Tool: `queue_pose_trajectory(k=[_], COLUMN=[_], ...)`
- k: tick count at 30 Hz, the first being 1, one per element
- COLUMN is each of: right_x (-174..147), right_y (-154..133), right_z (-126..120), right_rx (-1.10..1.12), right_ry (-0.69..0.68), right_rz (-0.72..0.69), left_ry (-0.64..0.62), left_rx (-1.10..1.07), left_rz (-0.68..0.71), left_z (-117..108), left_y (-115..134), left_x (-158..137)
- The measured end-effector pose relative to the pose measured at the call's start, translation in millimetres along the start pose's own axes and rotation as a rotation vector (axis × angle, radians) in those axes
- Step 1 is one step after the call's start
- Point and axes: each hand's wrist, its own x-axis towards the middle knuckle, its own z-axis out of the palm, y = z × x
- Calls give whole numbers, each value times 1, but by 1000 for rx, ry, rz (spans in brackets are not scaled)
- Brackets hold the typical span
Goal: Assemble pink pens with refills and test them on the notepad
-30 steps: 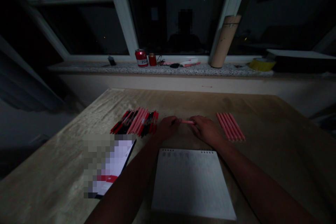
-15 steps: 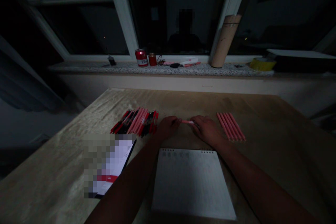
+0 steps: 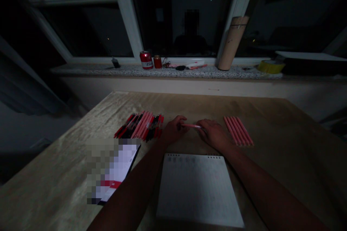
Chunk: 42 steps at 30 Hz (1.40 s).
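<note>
With twelve o'clock toward the dark window and the slim pink pen (image 3: pixel 191 126) as the centre of the dial, that pen lies nearly level between the two hands, just above the brown, sheeny table (image 3: pixel 189 104); the right hand (image 3: pixel 215 133), at three o'clock, pinches the pen's near end between its thumb and bent fingers, which close tightly on it; the left hand (image 3: pixel 173 129), at nine o'clock, has its fingers half curled and partly parted, the forefinger raised off the thumb, with the pen's other end by the gap; I cannot tell whether these fingers touch it. Farther out at nine o'clock, just beyond the left hand, lies a bunched group of pink, red and black pens (image 3: pixel 142 126); at three o'clock, beside the right hand, slim pink pens lie side by side in a neat row (image 3: pixel 238 130); at six o'clock, between the forearms, a white paper notepad (image 3: pixel 197 191) lies flat, its punched edge toward the pen; at eight o'clock a flat, lit-screened device (image 3: pixel 119 169) is largely covered by blocky blur; on the speckled stone sill (image 3: pixel 124 72), a red-and-silver metal can (image 3: pixel 146 60) stands near eleven o'clock, a tall tan cylinder (image 3: pixel 233 45) at one, and a yellow tape roll (image 3: pixel 271 66) at two.
</note>
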Motion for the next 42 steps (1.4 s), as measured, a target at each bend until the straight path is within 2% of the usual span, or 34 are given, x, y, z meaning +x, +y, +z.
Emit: queue_pose_trajectory(k=[5, 13, 42], right_x=[0, 0, 0], right_y=[2, 2, 0], right_z=[1, 0, 0], right_rx=[-3, 5, 29], right_ry=[-9, -14, 29], right_rz=[-10, -12, -55], left_ry=[-11, -25, -60], left_rx=[75, 96, 177], left_rz=[28, -30, -25], left_z=[-1, -2, -2], left_y=[0, 4, 5], left_x=[2, 2, 2])
